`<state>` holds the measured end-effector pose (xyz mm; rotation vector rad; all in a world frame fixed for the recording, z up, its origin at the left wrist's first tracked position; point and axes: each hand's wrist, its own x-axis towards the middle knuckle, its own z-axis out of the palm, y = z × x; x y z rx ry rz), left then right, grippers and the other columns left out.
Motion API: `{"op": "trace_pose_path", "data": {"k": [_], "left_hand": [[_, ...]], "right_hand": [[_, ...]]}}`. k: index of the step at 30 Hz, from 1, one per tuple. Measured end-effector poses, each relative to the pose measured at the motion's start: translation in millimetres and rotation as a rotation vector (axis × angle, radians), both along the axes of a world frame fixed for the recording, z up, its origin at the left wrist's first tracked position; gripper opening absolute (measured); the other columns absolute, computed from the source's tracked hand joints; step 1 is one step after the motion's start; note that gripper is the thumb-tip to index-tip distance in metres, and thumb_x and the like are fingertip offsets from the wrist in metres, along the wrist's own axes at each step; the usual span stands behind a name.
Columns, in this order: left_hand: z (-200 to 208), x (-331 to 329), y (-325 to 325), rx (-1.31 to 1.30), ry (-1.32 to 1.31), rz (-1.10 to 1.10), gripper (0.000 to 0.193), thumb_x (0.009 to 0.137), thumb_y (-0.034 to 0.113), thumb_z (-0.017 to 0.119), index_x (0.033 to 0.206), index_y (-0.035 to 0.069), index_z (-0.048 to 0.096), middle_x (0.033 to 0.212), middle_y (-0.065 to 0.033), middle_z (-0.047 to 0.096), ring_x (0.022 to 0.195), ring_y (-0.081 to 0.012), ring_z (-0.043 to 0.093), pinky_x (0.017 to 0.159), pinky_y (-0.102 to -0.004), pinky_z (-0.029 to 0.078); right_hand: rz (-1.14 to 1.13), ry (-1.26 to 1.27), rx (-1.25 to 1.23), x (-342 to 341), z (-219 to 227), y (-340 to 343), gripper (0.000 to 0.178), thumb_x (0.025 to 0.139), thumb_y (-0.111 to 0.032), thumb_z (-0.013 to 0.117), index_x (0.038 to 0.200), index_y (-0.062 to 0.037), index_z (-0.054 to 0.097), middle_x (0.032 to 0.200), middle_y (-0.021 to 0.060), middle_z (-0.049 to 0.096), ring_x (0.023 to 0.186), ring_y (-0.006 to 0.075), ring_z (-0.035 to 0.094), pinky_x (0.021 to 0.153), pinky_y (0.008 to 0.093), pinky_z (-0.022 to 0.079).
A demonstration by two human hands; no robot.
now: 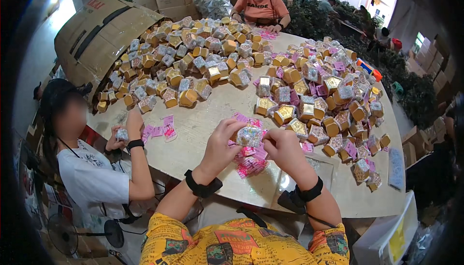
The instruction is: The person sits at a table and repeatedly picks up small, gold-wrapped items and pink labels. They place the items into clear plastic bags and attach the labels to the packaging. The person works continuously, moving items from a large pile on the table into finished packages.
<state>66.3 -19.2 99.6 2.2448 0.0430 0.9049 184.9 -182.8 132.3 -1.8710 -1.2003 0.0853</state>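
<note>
Between the fingers of my left hand (221,146) is a small glittery house-shaped ornament (249,136), silvery white with coloured specks, held above the table. My right hand (286,150) is closed in a pinch close to the ornament's right side. What its fingertips grip, if anything, is too small to make out. Below both hands lies a loose pile of pink printed tags (251,167), partly hidden by the ornament and my fingers.
Heaps of gold and silver house ornaments (333,83) cover the table (212,112), the right heap mixed with pink tags. A cardboard box (99,30) tips open at the far left. A clear tray (309,178) lies by my right wrist. One co-worker (96,154) handles an ornament; another (261,6) sits opposite.
</note>
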Motion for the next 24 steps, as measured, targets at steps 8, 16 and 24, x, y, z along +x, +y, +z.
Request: {"op": "trace_pose_path", "data": {"k": [8, 16, 24], "left_hand": [[4.1, -2.2, -4.9, 0.144, -0.007, 0.047, 0.056, 0.064, -0.008, 0.063, 0.118, 0.008, 0.057, 0.116, -0.0148, 0.053, 0.103, -0.0323, 0.057, 0.081, -0.0358, 0.052], [-1.1, -2.7, -8.0, 0.311, -0.086, 0.097, 0.058, 0.063, -0.008, 0.065, 0.118, 0.008, 0.057, 0.117, -0.0161, 0.053, 0.105, -0.0352, 0.056, 0.084, -0.0398, 0.051], [2.8, -0.9, -2.4, -0.104, 0.014, -0.009, 0.056, 0.064, -0.007, 0.064, 0.118, 0.008, 0.057, 0.114, -0.0134, 0.054, 0.102, -0.0294, 0.058, 0.083, -0.0352, 0.052]], "right_hand": [[-0.01, 0.057, -0.051, 4.6, -2.2, 0.0, 0.012, 0.077, -0.007, 0.06, 0.078, 0.0047, 0.064, 0.062, 0.0185, 0.061, 0.054, 0.0274, 0.062, 0.055, 0.0362, 0.049], [0.028, 0.479, -0.165, 10.7, 8.4, -0.2, 0.015, 0.08, -0.006, 0.059, 0.078, 0.0069, 0.065, 0.056, 0.0093, 0.059, 0.048, 0.014, 0.059, 0.047, 0.0297, 0.047], [0.176, 0.677, -0.066, 23.3, 3.0, -4.4, 0.011, 0.085, -0.008, 0.065, 0.081, 0.0023, 0.067, 0.066, 0.0049, 0.065, 0.048, 0.0072, 0.056, 0.043, 0.0206, 0.043]]}}
